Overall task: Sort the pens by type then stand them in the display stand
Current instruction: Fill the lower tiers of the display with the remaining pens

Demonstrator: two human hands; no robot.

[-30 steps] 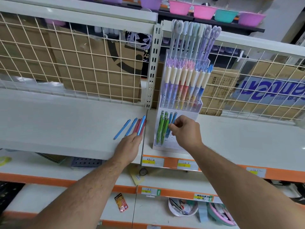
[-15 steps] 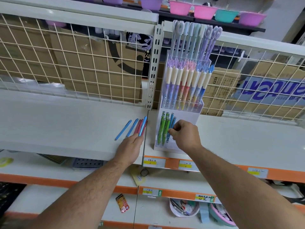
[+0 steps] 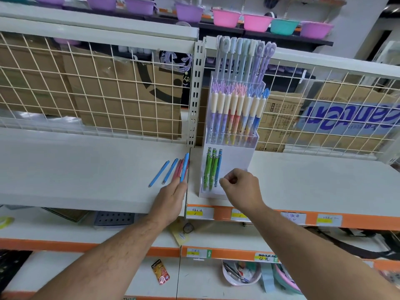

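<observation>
Gripping a slim blue pen point(image 3: 184, 167) by its lower end, the left hand point(image 3: 172, 199) rests at the shelf point(image 3: 86, 169) edge beside loose blue pens point(image 3: 159, 174) and red pens point(image 3: 178, 169). The right hand point(image 3: 240, 189), clenched on nothing, has drawn back from the display stand point(image 3: 236, 161), where green pens point(image 3: 208, 169) and a standing blue pen point(image 3: 218, 167) fill the front tier; pastel pens point(image 3: 236, 113) stand behind.

Bare hands point(image 3: 242, 189), hairy forearms point(image 3: 112, 254)

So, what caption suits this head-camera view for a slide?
Left hand holds a blue pen; right hand, curled, hovers by green pens in the display stand.
</observation>
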